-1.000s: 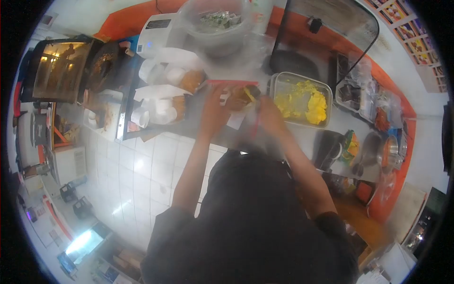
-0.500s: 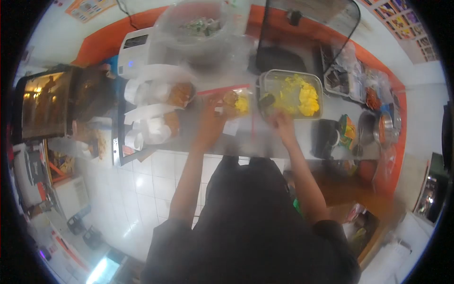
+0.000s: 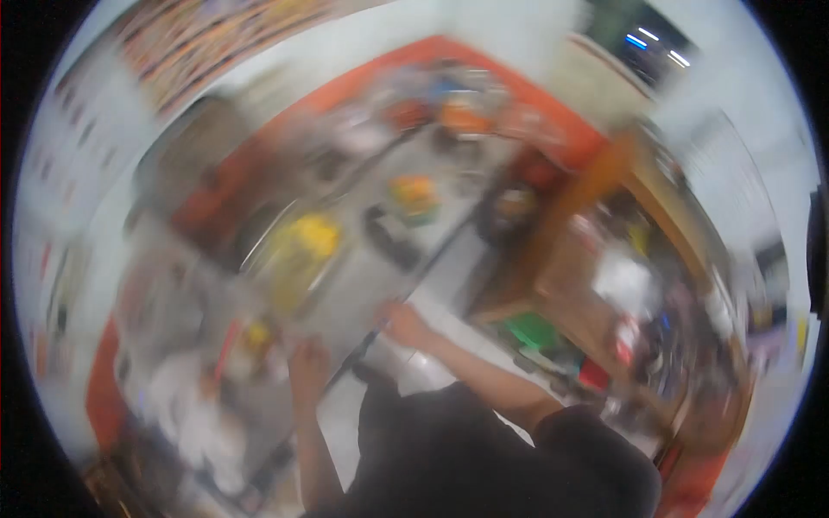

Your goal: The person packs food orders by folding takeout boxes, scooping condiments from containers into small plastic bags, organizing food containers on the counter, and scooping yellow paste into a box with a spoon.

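Observation:
Motion blur softens the whole head view. My left hand (image 3: 309, 356) is over the counter's front edge, close to a clear bag with a red edge (image 3: 226, 347) and a patch of yellow food (image 3: 257, 335). My right hand (image 3: 402, 323) hangs at the counter's edge, below a dark upright object (image 3: 393, 237). Smearing hides the fingers of both hands, and I cannot make out anything in them. Beyond the hands stands a clear rectangular tub (image 3: 324, 281) with a yellow mass (image 3: 313, 235) in it.
A yellow, orange and green packet (image 3: 414, 197) stands farther along the counter (image 3: 363, 289). Blurred containers (image 3: 466, 112) fill its far corner. White wrapped items (image 3: 199, 423) lie at the left. A wooden cabinet (image 3: 561, 268) holding mixed goods is to my right.
The view has swung to the right, so the tub and bag now appear farther left. My right hand has left the tub for the counter's edge. My left hand has come away from the bag's food.

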Demonstrator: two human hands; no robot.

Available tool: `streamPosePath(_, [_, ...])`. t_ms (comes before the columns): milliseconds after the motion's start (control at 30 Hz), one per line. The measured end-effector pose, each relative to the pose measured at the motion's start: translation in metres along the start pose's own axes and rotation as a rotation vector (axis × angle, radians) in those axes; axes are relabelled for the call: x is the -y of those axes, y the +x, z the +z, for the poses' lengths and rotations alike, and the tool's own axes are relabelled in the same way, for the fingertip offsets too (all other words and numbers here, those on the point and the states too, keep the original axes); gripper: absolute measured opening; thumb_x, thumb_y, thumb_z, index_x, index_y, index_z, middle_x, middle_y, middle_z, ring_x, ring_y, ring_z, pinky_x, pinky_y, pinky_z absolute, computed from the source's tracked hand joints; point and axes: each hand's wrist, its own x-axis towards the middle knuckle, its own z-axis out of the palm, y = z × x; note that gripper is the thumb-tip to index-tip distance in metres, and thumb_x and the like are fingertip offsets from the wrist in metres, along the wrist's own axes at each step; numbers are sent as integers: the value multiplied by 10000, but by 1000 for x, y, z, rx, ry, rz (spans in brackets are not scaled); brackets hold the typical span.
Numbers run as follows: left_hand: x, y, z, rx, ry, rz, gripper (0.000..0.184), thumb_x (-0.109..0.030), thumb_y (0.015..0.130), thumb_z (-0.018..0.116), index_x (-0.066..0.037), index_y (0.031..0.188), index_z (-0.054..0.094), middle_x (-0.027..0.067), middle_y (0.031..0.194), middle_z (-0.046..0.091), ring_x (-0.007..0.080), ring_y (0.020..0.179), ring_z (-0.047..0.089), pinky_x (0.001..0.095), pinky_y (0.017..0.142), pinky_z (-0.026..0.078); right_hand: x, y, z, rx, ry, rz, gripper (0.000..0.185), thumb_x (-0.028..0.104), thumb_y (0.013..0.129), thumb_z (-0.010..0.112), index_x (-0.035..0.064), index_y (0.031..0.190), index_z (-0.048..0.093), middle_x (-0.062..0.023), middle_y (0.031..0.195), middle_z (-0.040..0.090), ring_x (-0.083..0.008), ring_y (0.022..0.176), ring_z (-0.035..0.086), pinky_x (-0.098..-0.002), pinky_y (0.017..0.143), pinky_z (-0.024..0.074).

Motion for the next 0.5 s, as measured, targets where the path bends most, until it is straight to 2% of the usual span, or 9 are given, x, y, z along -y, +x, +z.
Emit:
streamPosePath(67, [-74, -4, 38, 316, -203, -54, 297, -13, 898, 670, -10, 1195, 664, 96, 872, 731, 153, 763, 682, 284, 772, 540, -16, -106, -44, 37, 6, 229, 213, 253, 884, 636, 44, 844, 650, -177, 927, 635, -376, 916, 644, -485, 835, 508])
streamPosePath(133, [-104, -10, 109, 543, -292, 99, 275, -127, 887, 657, -13, 1132, 711, 185, 898, 735, 292, 896, 707, 393, 819, 534, -62, -219, -61, 179, -154, 422, 298, 297, 894, 624, 6, 902, 692, -213, 941, 672, -411, 930, 657, -514, 838, 527])
streamPosePath(200, [-150, -23, 175, 693, -236, 369, 311, -88, 879, 649, -28, 1179, 701, 167, 921, 748, 257, 856, 720, 366, 827, 536, -115, -348, -53, 216, -128, 601, 302, 248, 884, 609, -30, 920, 721, -244, 1008, 711, -441, 970, 673, -536, 841, 536])
streamPosePath(233, [-178, -36, 204, 824, -277, 381, 333, -79, 871, 652, -34, 1198, 695, 158, 931, 754, 258, 856, 722, 367, 833, 539, -86, -399, -87, 143, 4, 922, 266, 202, 872, 594, -30, 882, 723, -247, 1032, 715, -430, 982, 681, -535, 861, 532])
streamPosePath(267, [-206, -50, 236, 939, -315, 381, 356, -70, 863, 655, -39, 1217, 689, 150, 940, 760, 260, 856, 723, 367, 840, 542, -114, -463, -71, 111, -72, 906, 229, 167, 844, 591, -15, 840, 730, -230, 1042, 721, -410, 978, 685, -517, 861, 538])
streamPosePath(300, [-237, -69, 263, 1008, -281, 422, 356, -70, 863, 655, -39, 1217, 689, 150, 940, 760, 260, 856, 723, 367, 840, 542, -128, -522, -65, -17, -206, 727, 188, 133, 805, 596, 4, 810, 733, -213, 971, 730, -393, 915, 696, -488, 827, 548])
streamPosePath(333, [-271, -90, 287, 1092, -123, 448, 386, -76, 853, 666, -49, 1238, 683, 144, 950, 765, 268, 858, 727, 372, 851, 543, -124, -565, -79, -45, -180, 792, 165, 135, 775, 614, 15, 768, 727, -201, 871, 722, -384, 831, 697, -468, 789, 550])
streamPosePath(367, [-295, -110, 313, 1151, 20, 474, 418, -82, 842, 677, -58, 1258, 677, 138, 960, 770, 276, 861, 731, 376, 862, 545, -93, -599, -99, -411, 81, 1002, 174, 171, 766, 639, 19, 738, 718, -205, 790, 699, -381, 771, 690, -466, 759, 547])
streamPosePath(500, [-286, -164, 444, 1350, 170, 643, 500, -150, 796, 734, -99, 1290, 673, 147, 932, 771, 272, 883, 740, 375, 878, 550, -63, -695, -152, -688, 186, 1191, 220, 277, 820, 693, 63, 793, 740, -199, 880, 737, -362, 863, 713, -440, 814, 554])
